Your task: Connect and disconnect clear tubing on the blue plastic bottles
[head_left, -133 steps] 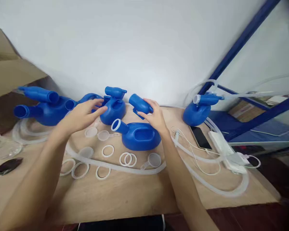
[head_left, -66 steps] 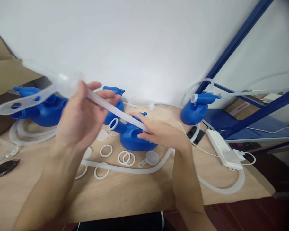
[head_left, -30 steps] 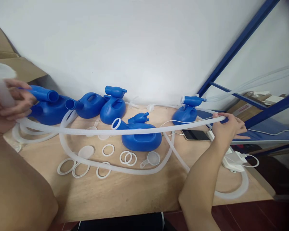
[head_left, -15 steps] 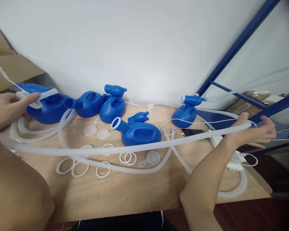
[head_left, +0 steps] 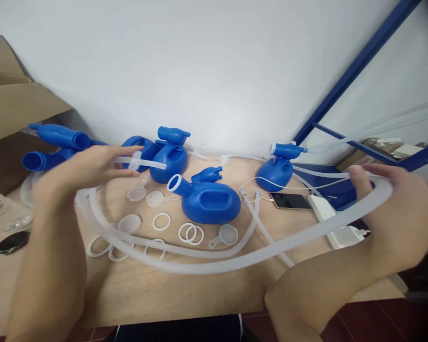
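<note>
My left hand (head_left: pixel 91 166) is closed in a pinch on a translucent white plastic piece (head_left: pixel 139 162) with a short bar sticking out to the right. The fingertips hide part of it. At the right, my right hand (head_left: pixel 401 209) curls around a bend of a thick translucent hose (head_left: pixel 214 266). The hose sags in front of a blue plastic urinal bottle (head_left: pixel 210 204) with a white ring on its neck. Behind that bottle lies a small blue spouted part (head_left: pixel 207 174). White rings (head_left: pixel 161 222) and translucent round caps with tabs (head_left: pixel 228 235) lie about the hose.
More blue bottles stand at the back, one in the middle (head_left: pixel 169 161) and one at the right (head_left: pixel 275 175). Blue parts (head_left: pixel 57 137) sit by a cardboard box (head_left: pixel 21 99). A phone (head_left: pixel 290 201), a white power strip (head_left: pixel 326 216) and dark glasses (head_left: pixel 12 242) lie on the table.
My left hand has moved right and inward with the white plastic piece. My right hand's outstretched fingers have curled around the hose, which now sags lower and nearer the table's front.
</note>
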`<control>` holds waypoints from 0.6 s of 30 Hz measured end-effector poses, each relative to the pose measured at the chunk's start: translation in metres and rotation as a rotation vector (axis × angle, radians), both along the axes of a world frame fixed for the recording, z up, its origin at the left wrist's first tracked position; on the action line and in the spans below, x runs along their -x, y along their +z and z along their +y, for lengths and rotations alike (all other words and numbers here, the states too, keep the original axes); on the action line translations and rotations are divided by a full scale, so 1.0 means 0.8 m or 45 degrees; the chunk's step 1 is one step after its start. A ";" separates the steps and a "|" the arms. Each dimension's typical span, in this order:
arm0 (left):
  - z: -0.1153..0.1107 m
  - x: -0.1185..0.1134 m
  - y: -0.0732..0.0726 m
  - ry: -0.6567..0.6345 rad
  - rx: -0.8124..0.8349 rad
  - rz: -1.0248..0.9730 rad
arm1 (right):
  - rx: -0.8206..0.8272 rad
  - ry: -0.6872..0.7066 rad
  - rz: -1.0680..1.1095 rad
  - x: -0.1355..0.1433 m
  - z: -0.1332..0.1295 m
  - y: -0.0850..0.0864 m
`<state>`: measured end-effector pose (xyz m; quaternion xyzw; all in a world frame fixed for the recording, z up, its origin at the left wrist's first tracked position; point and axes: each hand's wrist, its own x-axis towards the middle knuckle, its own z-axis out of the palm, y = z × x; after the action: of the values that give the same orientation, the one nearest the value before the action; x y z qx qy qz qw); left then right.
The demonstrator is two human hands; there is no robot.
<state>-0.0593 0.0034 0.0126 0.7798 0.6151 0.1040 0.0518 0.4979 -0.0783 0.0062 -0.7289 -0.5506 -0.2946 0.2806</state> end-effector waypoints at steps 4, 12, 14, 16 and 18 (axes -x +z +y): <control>0.021 -0.030 -0.022 -0.271 0.068 -0.003 | 0.248 0.462 -0.014 0.061 0.000 0.022; 0.022 -0.036 -0.022 -0.372 0.220 -0.190 | 0.916 0.794 0.280 0.148 0.062 0.004; 0.020 -0.052 -0.023 -0.407 0.240 -0.145 | 1.046 0.823 0.279 0.151 0.070 -0.005; 0.022 -0.070 -0.030 -0.438 0.258 -0.074 | 1.175 0.852 0.259 0.152 0.073 -0.013; 0.028 -0.087 -0.042 -0.452 0.277 -0.013 | 1.275 0.859 0.231 0.154 0.075 -0.019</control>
<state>0.0104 0.0260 -0.0208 0.8652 0.4754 0.0302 0.1565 0.3749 -0.0186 -0.0094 -0.5798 -0.7967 0.1684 0.0274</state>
